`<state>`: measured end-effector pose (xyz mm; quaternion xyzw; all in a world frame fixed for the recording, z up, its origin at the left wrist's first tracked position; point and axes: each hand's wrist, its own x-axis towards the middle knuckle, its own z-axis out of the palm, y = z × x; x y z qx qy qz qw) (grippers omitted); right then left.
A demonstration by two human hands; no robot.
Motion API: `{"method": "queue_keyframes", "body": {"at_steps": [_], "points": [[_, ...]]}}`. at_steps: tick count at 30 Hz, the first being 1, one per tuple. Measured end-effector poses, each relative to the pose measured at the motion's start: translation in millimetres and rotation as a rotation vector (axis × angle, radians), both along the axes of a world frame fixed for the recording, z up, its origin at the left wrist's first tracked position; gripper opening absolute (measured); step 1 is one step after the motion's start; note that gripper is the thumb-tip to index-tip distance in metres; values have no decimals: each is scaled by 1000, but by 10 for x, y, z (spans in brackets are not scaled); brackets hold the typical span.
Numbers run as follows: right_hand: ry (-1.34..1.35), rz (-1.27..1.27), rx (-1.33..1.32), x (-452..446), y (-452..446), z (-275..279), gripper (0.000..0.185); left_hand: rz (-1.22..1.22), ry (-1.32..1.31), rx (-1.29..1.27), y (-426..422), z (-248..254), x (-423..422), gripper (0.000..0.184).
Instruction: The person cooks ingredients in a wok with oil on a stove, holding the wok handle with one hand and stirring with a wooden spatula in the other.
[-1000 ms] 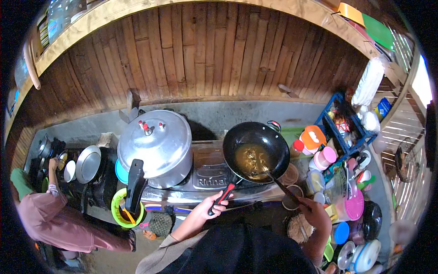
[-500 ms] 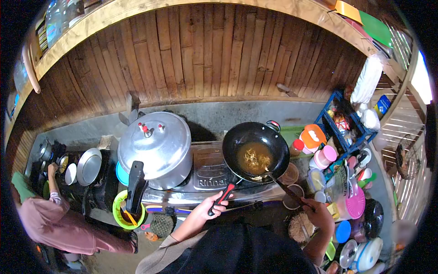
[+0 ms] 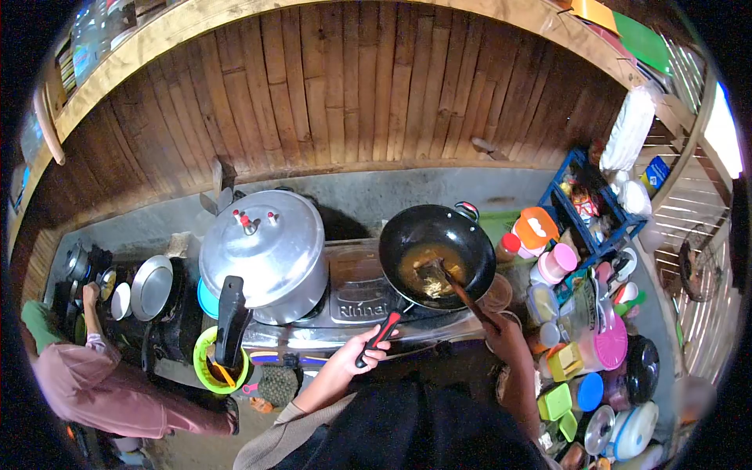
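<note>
My left hand (image 3: 362, 352) is closed around the black-and-red handle of a dark wok (image 3: 415, 227) on the stove (image 3: 360, 290). In my right hand (image 3: 507, 338) is the wooden handle of a spatula (image 3: 464, 294). Its dark blade rests inside the wok, in brownish liquid (image 3: 417, 257) with pale, shredded-looking pieces of food (image 3: 437, 287) beside it. I cannot make out what the food is.
A large pressure cooker (image 3: 266, 251) stands left of the wok. Below it is a lime-green bucket (image 3: 205, 345). Plastic containers (image 3: 607, 345) and a blue rack (image 3: 576, 200) crowd the right. Another person (image 3: 102, 384) works at the far left near a metal pan (image 3: 153, 287).
My right hand has moved up and left, carrying the spatula's blade from the wok's lower right edge to the middle of the food. My left hand keeps its hold on the handle.
</note>
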<state>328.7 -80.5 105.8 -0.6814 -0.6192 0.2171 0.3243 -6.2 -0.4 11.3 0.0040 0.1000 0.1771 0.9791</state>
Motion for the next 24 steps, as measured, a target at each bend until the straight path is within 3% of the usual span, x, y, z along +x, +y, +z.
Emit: {"method": "queue_keyframes", "body": {"at_steps": [10,24], "points": [[-43,-161,97,40,438,-94,32,0,-8,-3,-10,31,6,40],[-175,-15,-133,537,-314,550,31,-22,15,3,-5,30,26,42]]}}
